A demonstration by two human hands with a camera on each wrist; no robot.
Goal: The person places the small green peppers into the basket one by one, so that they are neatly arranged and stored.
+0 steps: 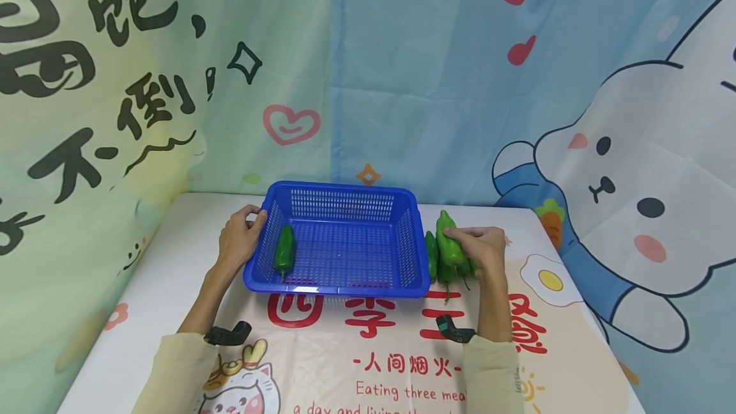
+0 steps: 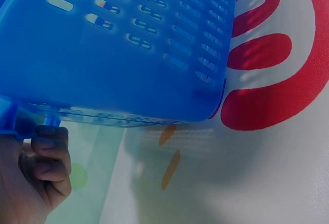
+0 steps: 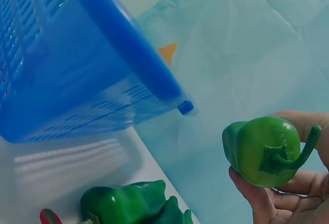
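A blue plastic basket (image 1: 345, 241) with slotted walls stands on the table, and one dark green pepper (image 1: 285, 249) lies inside near its left wall. My left hand (image 1: 238, 238) grips the basket's left rim; in the left wrist view its fingers (image 2: 51, 157) curl beneath the edge. To the right of the basket, my right hand (image 1: 483, 248) holds a light green pepper (image 1: 450, 245) between thumb and fingers. The right wrist view shows this pepper's stem end (image 3: 272, 154) raised above the table. Below it, several other green peppers (image 3: 123, 203) lie beside the basket, partly hidden.
A printed cloth with red characters (image 1: 370, 317) covers the table (image 1: 172, 241). Behind the table hangs a curtain (image 1: 391, 82) with cartoon pictures. Each wrist wears a black device, one on the left (image 1: 229, 334) and one on the right (image 1: 455, 329).
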